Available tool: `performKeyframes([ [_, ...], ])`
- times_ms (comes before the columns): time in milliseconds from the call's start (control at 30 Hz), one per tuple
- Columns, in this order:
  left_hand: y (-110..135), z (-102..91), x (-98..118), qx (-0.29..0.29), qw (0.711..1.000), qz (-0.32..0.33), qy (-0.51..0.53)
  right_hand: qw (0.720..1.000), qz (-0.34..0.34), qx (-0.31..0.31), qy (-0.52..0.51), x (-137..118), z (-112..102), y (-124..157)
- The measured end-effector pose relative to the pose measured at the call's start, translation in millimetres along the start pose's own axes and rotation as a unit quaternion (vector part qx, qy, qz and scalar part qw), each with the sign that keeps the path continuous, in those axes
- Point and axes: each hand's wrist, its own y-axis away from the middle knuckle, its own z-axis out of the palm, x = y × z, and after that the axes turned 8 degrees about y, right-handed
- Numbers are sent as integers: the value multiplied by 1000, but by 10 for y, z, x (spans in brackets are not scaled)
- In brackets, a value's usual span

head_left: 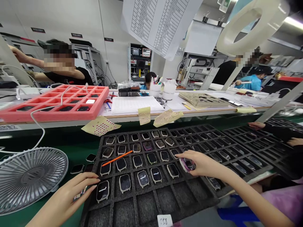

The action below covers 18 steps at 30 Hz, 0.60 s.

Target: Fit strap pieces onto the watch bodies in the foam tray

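Note:
A black foam tray (151, 201) with many cells lies in front of me, its far rows filled with several smartwatch bodies. My left hand (71, 192) rests at the tray's left edge, fingers extended toward a dark watch body (103, 190) in the nearest filled row. My right hand (201, 164) reaches over the tray's right side and curls round a purple-rimmed watch body (187, 164). An orange stick (117, 158) lies slantwise across the tray's left cells.
A white desk fan (28, 178) lies at left. More black trays (236, 148) extend right, where another person's hands (257, 125) work. A red tray (54, 104), papers and yellow sticker sheets (100, 125) sit on the raised shelf. Loose watch bodies (82, 167) lie on the green mat.

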Motion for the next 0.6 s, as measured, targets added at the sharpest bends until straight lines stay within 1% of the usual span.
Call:
performKeyframes([
  [133, 53, 10, 11, 5, 1000, -8, -3, 999, -47, -8, -2, -270, -66, -131],
  [233, 103, 25, 17, 1, 1000, -21, 0, 996, -64, -45, 31, -469, -21, -236],
  [333, 154, 25, 13, -17, 999, -31, -8, 995, -56, -71, 40, -542, 24, -285],
  [400, 183, 19, 2, -25, 999, -36, -13, 996, -55, -68, -6, -513, 25, -276],
  [467, 202, 20, -17, -28, 999, -36, -18, 996, -26, -55, -72, -456, 15, -246],
  [533, 207, 32, -44, -26, 999, -27, -24, 991, 39, -41, -122, -412, 17, -211],
  [600, 197, 56, -72, -22, 999, -16, -32, 983, 102, -36, -148, -405, 48, -180],
])
